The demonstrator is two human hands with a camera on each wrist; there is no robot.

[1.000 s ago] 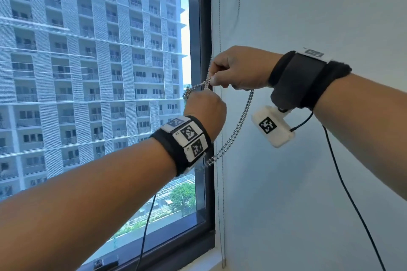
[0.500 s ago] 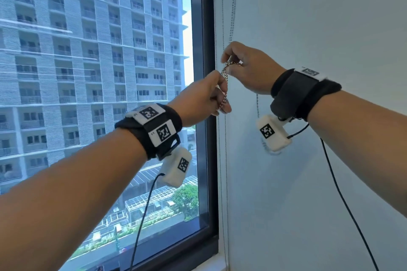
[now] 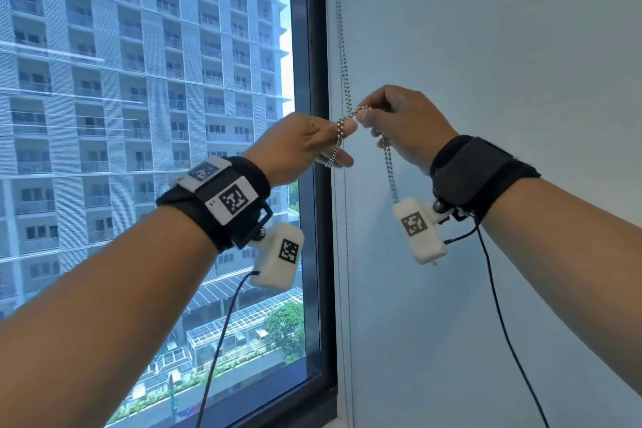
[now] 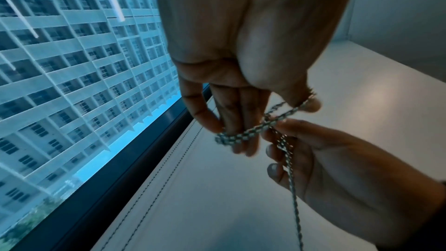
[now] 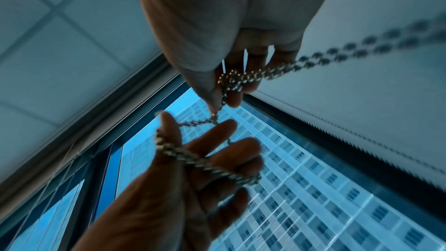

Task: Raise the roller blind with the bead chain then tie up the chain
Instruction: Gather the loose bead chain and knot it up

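Observation:
The metal bead chain (image 3: 342, 45) hangs down along the dark window frame (image 3: 314, 45) to my hands. My left hand (image 3: 342, 135) pinches it between thumb and forefinger, and a doubled stretch lies across its curled fingers (image 5: 205, 165). My right hand (image 3: 364, 115), just to the right and level with it, pinches the chain where the strands cross (image 4: 267, 121). A short twisted length spans the two hands. More chain (image 3: 389, 167) drops below the right hand, towards its wrist camera. The roller blind's roll is out of view.
A white panel with a stitched edge (image 3: 486, 80) fills the right side, close behind my right hand. The window glass (image 3: 139, 115) on the left looks out on a tall building. Black cables hang from both wrist cameras. A white sill (image 3: 333, 422) runs along the bottom.
My left hand has risen from below the right hand to level with it and turned. The long slack loop between the hands has shortened to a short twisted span.

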